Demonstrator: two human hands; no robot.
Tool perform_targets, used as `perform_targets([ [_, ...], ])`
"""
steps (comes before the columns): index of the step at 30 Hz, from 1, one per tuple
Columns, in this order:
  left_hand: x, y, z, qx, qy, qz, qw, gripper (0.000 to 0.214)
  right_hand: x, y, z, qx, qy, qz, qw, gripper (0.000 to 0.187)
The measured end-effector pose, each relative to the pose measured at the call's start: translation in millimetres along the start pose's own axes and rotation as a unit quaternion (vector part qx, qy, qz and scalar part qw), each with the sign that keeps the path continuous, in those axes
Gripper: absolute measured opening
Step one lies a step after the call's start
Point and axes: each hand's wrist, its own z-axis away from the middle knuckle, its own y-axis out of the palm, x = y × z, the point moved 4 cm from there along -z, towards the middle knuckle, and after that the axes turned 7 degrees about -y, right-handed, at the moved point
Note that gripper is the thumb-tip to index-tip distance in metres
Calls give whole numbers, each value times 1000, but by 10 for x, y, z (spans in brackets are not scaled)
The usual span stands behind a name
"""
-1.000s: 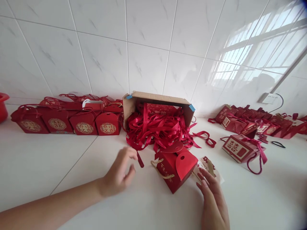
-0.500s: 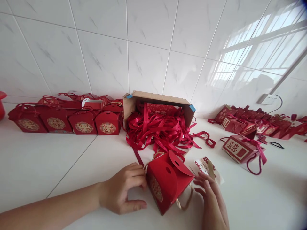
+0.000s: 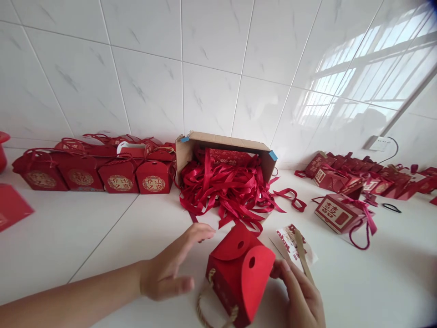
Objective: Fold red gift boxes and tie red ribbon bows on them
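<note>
On the bench (image 3: 368,291), red box (image 3: 237,278) is pointing handle (image 3: 198,304) near-left; left hand (image 3: 163,271) is gaping, right hand (image 3: 301,292) curling, grip unclear.

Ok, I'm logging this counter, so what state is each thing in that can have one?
Red box, top flaps bent inward, holes not aligned.
Rope handle, in a loose loop.
Carton, open at the front.
Ribbons, tangled, spilling out.
Left row of boxes, upright.
Double-happiness box, cord handle drooping.
Left hand, open, apart from the red box.
Right hand, curled at the red box, grip unclear.
</note>
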Motion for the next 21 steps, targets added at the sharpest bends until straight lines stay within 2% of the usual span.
perform_targets([
  [2,-43,35,13,24,67,-12,997,73,-5,26,30,31,0,-10,999,53],
  [4,-45,42,20,16,70,-33,997,69,1,72,62,70,7,-20,997,60],
  [7,-13,-12,44,-52,19,-45,997,50,41,110,75,94,-6,-2,996,54],
  [9,-13,-40,71,-85,12,-33,996,34,36,96,58,87,-12,22,996,48],
  [10,-23,-44,82,-93,21,-31,995,32,18,78,43,75,-16,34,996,44],
  [12,-62,-33,93,-98,55,-48,993,46,-39,38,5,44,-41,62,996,33],
  [14,-111,4,84,-78,91,-93,988,73,-110,40,-46,48,-70,95,992,35],
  [16,-150,59,58,-25,108,-144,983,93,-169,100,-120,94,-87,130,983,42],
  [18,-170,98,33,28,101,-176,979,98,-169,182,-225,145,-107,177,968,45],
  [21,-187,97,21,48,88,-174,980,89,-69,315,-420,213,-140,268,929,49],
])
